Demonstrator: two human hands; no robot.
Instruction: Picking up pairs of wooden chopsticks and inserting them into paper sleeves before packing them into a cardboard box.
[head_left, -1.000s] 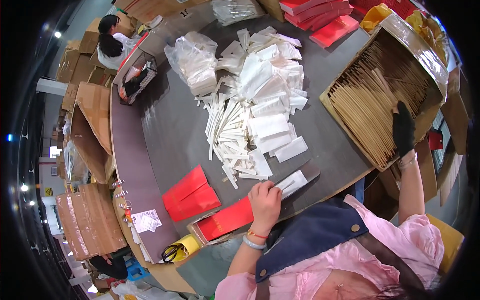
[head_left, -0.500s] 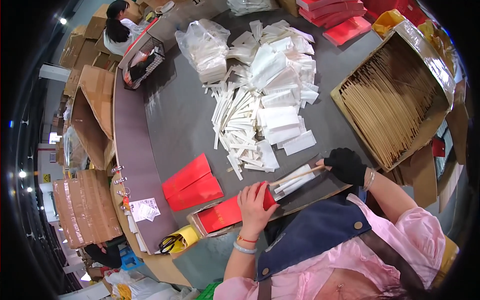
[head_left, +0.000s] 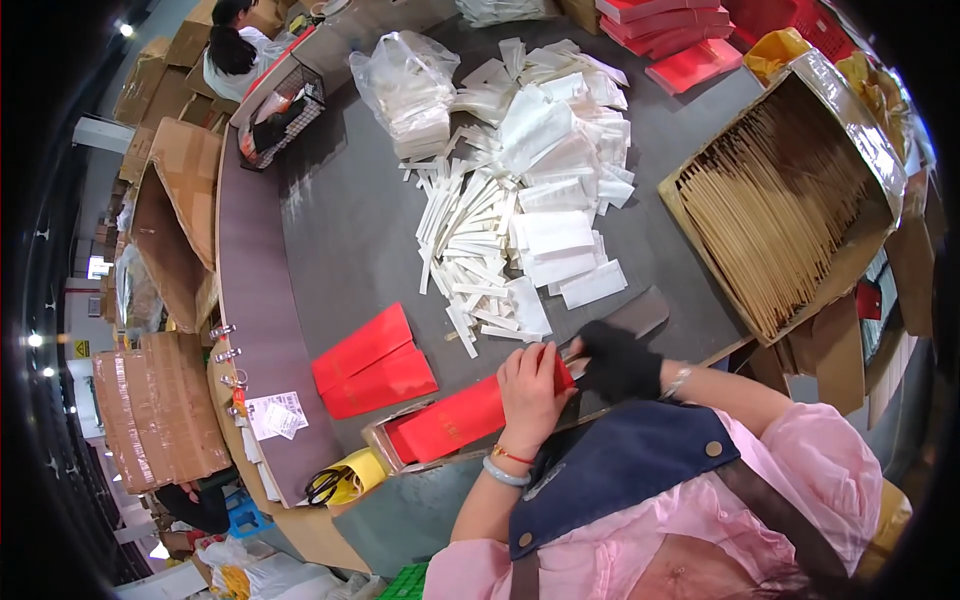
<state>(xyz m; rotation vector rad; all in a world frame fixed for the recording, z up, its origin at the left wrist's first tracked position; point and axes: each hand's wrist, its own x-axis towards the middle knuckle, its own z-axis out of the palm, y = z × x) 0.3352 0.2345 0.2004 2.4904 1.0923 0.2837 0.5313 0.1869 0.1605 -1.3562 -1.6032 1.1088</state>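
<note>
My left hand (head_left: pixel 532 392) is closed over the right end of a long red paper pouch (head_left: pixel 450 422), fingers on top and thumb near the mouth. The pouch has gold print and lies slantwise, its left end in a shallow cardboard tray (head_left: pixel 378 445). At the pouch's mouth is my right hand (head_left: pixel 618 362) in a black fingerless glove, blurred by motion. Whatever is between its fingers is hidden. Just beyond the glove shows the end of a dark grey strip-like tray (head_left: pixel 645 312). More flat red pouches (head_left: pixel 375 365) lie to the left.
White paper packets (head_left: pixel 560 240) and narrow white strips (head_left: pixel 465 240) are heaped mid-table. A carton of thin wooden sticks (head_left: pixel 765 230) stands at right. Red stacks (head_left: pixel 690 65) lie at the back right. Black-handled scissors (head_left: pixel 325 487) sit in a yellow holder (head_left: pixel 362 478) at the near left.
My right hand has moved left to the pouch's mouth. The wooden stick and white packets that lay on the dark strip are out of sight. My left hand has shifted slightly right.
</note>
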